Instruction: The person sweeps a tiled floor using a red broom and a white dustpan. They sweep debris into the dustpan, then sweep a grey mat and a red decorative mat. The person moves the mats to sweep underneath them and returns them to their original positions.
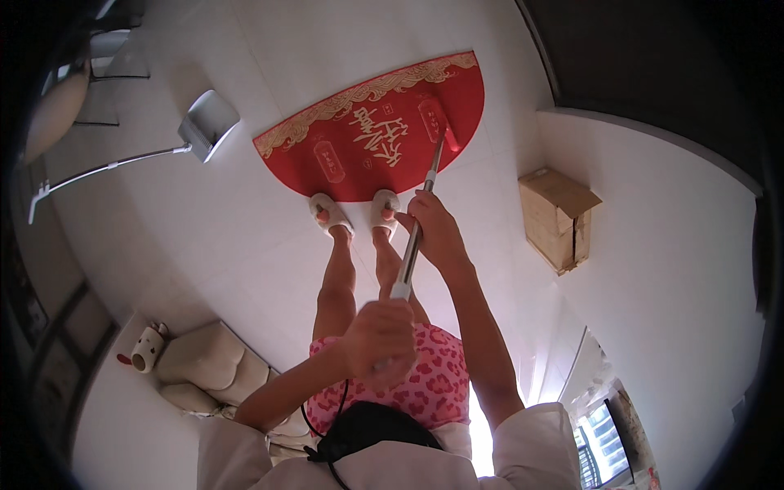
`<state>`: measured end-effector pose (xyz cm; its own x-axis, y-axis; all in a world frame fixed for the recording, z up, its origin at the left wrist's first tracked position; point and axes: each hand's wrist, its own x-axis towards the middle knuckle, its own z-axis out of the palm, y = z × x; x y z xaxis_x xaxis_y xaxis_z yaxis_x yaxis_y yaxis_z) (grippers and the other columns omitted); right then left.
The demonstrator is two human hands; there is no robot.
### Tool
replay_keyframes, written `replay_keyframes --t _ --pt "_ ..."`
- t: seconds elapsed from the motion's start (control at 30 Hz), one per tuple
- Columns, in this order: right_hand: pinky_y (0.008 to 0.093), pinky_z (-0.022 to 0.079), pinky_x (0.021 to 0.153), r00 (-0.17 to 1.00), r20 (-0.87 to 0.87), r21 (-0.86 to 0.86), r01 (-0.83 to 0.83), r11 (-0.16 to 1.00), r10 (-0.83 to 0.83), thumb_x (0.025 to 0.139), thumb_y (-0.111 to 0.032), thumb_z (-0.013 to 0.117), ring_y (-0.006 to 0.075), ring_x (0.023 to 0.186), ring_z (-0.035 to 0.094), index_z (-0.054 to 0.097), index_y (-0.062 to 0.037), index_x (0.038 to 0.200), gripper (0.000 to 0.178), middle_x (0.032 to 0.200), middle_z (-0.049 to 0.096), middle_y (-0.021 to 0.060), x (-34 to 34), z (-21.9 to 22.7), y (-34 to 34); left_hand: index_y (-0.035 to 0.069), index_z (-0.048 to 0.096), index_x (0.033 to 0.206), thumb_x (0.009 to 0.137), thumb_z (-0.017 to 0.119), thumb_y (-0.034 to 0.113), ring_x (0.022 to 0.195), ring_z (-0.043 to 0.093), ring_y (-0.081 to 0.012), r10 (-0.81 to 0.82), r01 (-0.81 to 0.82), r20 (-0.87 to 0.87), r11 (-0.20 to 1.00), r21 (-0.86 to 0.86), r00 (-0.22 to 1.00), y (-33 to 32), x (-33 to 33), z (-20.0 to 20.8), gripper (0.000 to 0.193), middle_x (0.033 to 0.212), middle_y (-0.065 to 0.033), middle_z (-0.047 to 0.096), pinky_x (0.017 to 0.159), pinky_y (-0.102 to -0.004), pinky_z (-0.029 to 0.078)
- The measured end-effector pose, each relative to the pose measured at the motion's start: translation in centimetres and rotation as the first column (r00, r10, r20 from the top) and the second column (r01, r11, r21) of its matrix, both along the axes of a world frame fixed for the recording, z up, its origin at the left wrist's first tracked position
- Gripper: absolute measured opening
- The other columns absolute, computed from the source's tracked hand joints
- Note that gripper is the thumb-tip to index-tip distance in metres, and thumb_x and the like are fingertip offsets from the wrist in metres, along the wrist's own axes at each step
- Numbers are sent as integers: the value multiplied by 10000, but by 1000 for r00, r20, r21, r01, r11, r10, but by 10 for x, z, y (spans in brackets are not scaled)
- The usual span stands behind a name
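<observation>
L hand (381, 343): wrapped round pole (408, 263) near its top end, close to body
R hand (434, 229): closed round pole lower down, ahead of L hand
Why: spread grip prob. for control, L hand steadying the end, R hand guiding
Head (452, 139): pinkish, at pole's far end, beyond R hand, on mat (367, 171); exact type unclear
In the way: slippers (328, 211) w/ feet in, L of R hand, at mat's curved edge, prob. limit near side
Dustpan (208, 122): ahead & well L of R hand
Box (559, 216): R of R hand, well apart, by wall
Sofa (208, 355): L of L hand
</observation>
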<state>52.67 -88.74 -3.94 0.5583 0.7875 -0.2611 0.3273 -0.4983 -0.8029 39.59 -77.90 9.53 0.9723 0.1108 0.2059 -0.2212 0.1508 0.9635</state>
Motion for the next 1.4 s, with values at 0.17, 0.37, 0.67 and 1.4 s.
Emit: replay_keyframes --t 0.17,0.37,0.67,1.4 --pt "394 470 703 986 -163 123 -2 992 23 849 -54 634 308 813 564 597 -19 840 52 863 554 133 -44 -21 29 25 437 517 649 542 4 433 388 -220 262 -238 -222 963 126 939 17 -9 30 170 493 -69 414 449 -340 291" --pt "401 495 792 969 -245 -17 -24 1000 19 919 -209 606 299 1015 606 641 -69 1037 187 1059 617 106 -70 5 44 26 451 528 682 494 3 428 462 -224 167 -150 -110 978 148 980 29 -13 63 161 502 -78 464 462 -322 386" --pt "406 515 755 996 -6 -189 83 978 -86 857 -171 652 335 896 618 654 -41 928 148 926 612 136 -22 20 3 57 465 577 666 663 -25 496 460 -205 84 -84 4 995 61 996 30 -3 11 232 581 -54 439 439 -328 349" --pt "336 491 687 853 -258 -36 460 887 -453 856 -46 657 247 718 558 563 -32 852 95 801 555 109 -176 -55 159 91 556 653 715 718 63 688 549 -201 -121 136 -100 978 159 988 206 -110 -4 175 700 -27 552 628 -323 477"
